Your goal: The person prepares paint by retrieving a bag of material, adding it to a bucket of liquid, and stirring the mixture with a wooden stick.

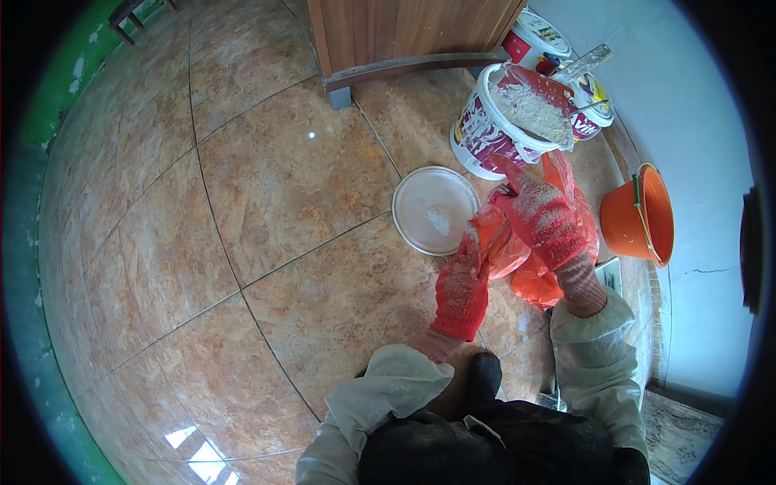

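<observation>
Red knitted gloves dusted with pale powder cover both my hands. My left hand [461, 291] grips the crumpled orange-red plastic bag [533, 283]. Higher and to the right, my right hand [540, 217] is closed on the same bag, part of which hangs behind it. Just left of the bag a round white lid [428, 198] lies on the tiles with some pale powder on it. Beyond my hands stands a white-and-purple bucket [478, 141] holding pale powdery material and a red object; a metal-bladed tool [586, 61] leans at its back.
More white buckets [535, 36] stand behind, beside a wooden cabinet [404, 28]. An orange bucket [626, 218] sits by the pale right wall [687, 162]. Tiled floor [202, 267] stretches left to a green wall, where stool legs [125, 24] show. My dark boot [483, 376] is below my hands.
</observation>
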Motion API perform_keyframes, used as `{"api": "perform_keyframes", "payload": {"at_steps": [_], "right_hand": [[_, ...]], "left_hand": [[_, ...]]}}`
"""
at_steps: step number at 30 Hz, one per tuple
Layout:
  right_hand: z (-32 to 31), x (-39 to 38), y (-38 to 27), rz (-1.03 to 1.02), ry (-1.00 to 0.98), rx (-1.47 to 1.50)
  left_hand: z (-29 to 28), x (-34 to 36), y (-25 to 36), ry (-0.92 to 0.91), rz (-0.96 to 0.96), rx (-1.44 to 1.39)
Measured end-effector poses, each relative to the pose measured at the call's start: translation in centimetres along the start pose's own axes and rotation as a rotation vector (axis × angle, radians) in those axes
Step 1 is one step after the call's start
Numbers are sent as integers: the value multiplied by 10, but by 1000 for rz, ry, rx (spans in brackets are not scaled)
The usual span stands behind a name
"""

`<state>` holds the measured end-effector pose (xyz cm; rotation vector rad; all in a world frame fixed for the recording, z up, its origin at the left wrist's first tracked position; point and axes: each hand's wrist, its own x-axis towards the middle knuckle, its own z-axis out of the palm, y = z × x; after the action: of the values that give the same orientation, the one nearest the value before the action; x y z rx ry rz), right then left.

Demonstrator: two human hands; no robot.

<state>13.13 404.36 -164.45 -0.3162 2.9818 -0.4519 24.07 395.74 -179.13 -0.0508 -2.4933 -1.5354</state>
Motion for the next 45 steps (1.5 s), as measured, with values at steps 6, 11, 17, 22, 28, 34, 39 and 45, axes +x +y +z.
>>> {"api": "perform_keyframes", "payload": {"at_steps": [6,11,17,22,28,34,39,45], "right_hand": [[-30,-21,-5,64,-8,21],[-56,-42,8,135,-54,56],[-102,-63,30,-165,180,-128],[-175,-63,10,-121,16,192],[-206,-50,15,-177,54,189],[-246,-59,7,-141,-3,334],[-246,-57,34,-260,26,362],[-230,-49,84,-475,198,209]], "left_hand": [[-5,-1,22,-75,-111,-173],[1,-1,48,-71,-207,-420],[-4,10,84,-101,-259,-531],[-46,42,164,-123,-181,-672],[-82,72,251,92,-19,-489],[-86,100,269,-132,-102,-525],[-90,104,292,-64,0,-250],[-63,108,318,-113,-46,-180]]}}
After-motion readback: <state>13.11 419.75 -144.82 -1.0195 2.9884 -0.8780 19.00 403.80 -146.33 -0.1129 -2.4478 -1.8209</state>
